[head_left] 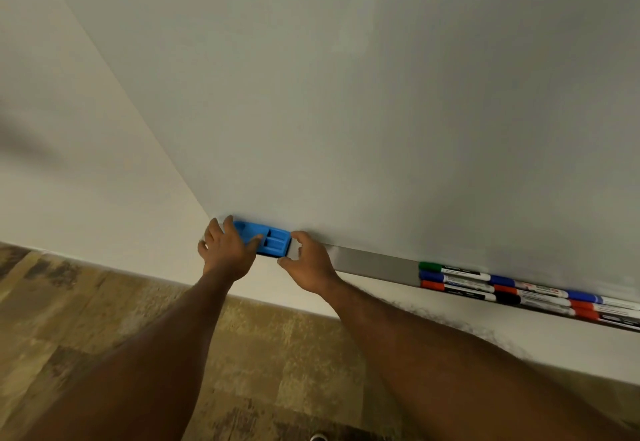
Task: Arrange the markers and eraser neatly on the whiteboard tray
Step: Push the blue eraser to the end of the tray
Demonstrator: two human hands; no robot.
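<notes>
A blue eraser [273,241] lies at the far left end of the grey whiteboard tray [374,264]. My left hand [227,250] covers the eraser's left half, fingers over its top and thumb along its front. My right hand [306,264] sits at the eraser's right end, its fingers curled on the tray edge and touching the eraser's corner. Several markers [519,290] with green, blue, red and black caps lie in tight rows further right along the tray, running out of the frame.
The whiteboard [346,94] fills the upper view above the tray. A cream wall [86,180] lies to the left and below the tray. Patterned brown carpet [104,319] covers the floor beneath my arms.
</notes>
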